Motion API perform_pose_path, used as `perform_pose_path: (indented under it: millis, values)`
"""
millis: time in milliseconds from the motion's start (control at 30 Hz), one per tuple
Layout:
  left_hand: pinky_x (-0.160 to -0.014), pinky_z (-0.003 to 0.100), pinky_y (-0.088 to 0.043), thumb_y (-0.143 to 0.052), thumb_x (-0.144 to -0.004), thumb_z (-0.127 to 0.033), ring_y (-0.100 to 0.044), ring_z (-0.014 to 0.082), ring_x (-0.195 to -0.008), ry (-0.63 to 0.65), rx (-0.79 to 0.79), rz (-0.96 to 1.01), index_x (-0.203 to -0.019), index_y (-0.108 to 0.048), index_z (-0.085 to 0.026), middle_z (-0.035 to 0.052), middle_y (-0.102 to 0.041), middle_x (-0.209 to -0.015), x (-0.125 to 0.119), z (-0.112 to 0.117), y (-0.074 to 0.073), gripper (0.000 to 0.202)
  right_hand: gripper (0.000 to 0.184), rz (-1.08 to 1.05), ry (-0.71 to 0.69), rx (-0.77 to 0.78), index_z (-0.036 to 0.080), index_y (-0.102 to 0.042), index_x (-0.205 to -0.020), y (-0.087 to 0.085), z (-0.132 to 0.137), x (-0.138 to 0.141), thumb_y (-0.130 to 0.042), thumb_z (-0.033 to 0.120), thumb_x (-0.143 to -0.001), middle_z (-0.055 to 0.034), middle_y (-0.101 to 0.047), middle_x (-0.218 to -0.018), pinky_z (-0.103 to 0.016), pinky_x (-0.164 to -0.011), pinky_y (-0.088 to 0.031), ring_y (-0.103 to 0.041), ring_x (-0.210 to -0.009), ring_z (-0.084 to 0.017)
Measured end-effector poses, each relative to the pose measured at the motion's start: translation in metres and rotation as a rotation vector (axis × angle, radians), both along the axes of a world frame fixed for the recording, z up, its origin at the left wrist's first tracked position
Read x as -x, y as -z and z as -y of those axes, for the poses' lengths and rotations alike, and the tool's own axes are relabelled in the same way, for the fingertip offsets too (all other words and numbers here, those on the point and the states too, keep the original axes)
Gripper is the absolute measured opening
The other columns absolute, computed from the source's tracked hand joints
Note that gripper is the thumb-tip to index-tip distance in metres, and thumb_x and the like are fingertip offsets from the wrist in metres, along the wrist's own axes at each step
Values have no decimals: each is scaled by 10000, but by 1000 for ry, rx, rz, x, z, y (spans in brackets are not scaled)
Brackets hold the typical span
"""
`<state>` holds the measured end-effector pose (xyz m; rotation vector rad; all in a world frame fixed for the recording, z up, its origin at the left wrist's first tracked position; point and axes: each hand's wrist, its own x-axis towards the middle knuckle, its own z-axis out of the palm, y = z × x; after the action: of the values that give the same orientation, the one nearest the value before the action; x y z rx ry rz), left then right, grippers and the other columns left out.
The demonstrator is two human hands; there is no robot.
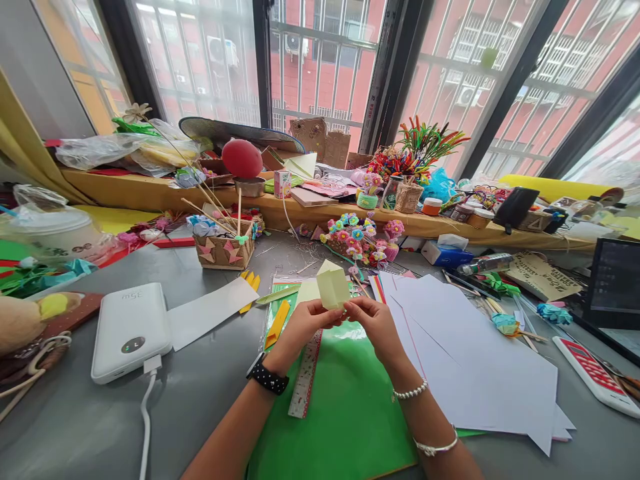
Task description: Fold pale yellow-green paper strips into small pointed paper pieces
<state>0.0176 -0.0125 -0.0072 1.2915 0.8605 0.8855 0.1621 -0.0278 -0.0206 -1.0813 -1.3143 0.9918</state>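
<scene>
A small pale yellow-green folded paper point(334, 288) is held up in front of me, with crease lines across its face. My left hand point(311, 327) pinches its lower left edge between thumb and fingers. At its lower right corner, my right hand point(371, 321) has its fingertips closed on the paper, the two hands nearly touching. Below them lies a green sheet point(340, 407). A patterned ruler point(306, 377) rests on that sheet, partly under my left wrist. Just left of my hands are a folded yellow-orange paper strip point(278, 323) and more pale green paper point(308, 290).
White paper sheets point(470, 360) are stacked at right, near a red-and-white calculator point(595, 373). A white power bank point(131, 333) with a cable sits at left. Behind stand a cardboard box point(225, 255) and colourful small flowers point(355, 237), below a crowded window ledge point(320, 212).
</scene>
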Motion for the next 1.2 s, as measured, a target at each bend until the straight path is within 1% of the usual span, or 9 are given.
perform_pose_path:
  millis: [167,333,533,667,867,1000,1067,1200]
  values:
    - [-663,243,-428,-625,-611,-341,-589,171,-733,-29,32,-13,-791,-655,-136,51,-665,-733,1,2,-2,274,163,-2,5,7,147,-622,-670,-1,0,0,-588,306,-666,-9,-581,-612,-243,-558,-415,-505,-567,-113]
    - [-647,245,-436,-620,-608,-362,-585,155,-679,-40,70,-14,-758,-656,-131,50,-655,-690,1,1,0,278,164,11,5,11,147,-615,-653,-2,0,1,-588,309,-662,-7,-571,-600,-240,-553,-405,-499,-566,-115]
    - [-576,205,-420,-634,-589,-334,-547,114,-599,-108,6,-40,-724,-635,-127,19,-619,-661,3,-1,-3,247,170,72,0,37,141,-603,-644,-4,0,-2,-587,311,-655,-5,-549,-574,-233,-537,-390,-492,-556,-115]
    - [-589,223,-436,-642,-577,-330,-560,129,-615,-100,31,-25,-740,-623,-122,26,-620,-669,3,-1,-5,265,179,101,-20,53,142,-584,-625,-4,0,-3,-579,317,-659,-2,-547,-561,-225,-514,-376,-488,-535,-109]
    - [-606,245,-458,-649,-579,-315,-577,132,-603,-78,86,12,-750,-617,-123,28,-627,-664,3,-1,-2,259,177,140,-28,49,143,-586,-640,-3,0,-4,-584,319,-657,1,-547,-554,-217,-505,-374,-494,-533,-107]
    - [-608,243,-453,-653,-573,-313,-572,128,-597,-95,101,30,-747,-626,-125,28,-627,-655,3,-1,0,257,190,166,-14,42,142,-597,-650,-3,0,-4,-580,331,-660,1,-550,-552,-217,-506,-380,-499,-531,-109]
    - [-607,235,-442,-647,-577,-316,-561,120,-595,-109,96,37,-762,-633,-126,36,-633,-682,3,-1,0,266,207,171,-8,48,140,-604,-660,-2,0,-3,-576,345,-661,-5,-559,-562,-222,-515,-387,-503,-538,-112]
    - [-585,221,-408,-634,-582,-336,-538,123,-618,-166,41,10,-762,-639,-120,50,-638,-719,3,0,-2,281,244,177,-16,83,138,-607,-647,-1,0,1,-581,381,-646,-10,-558,-545,-234,-511,-391,-499,-526,-119]
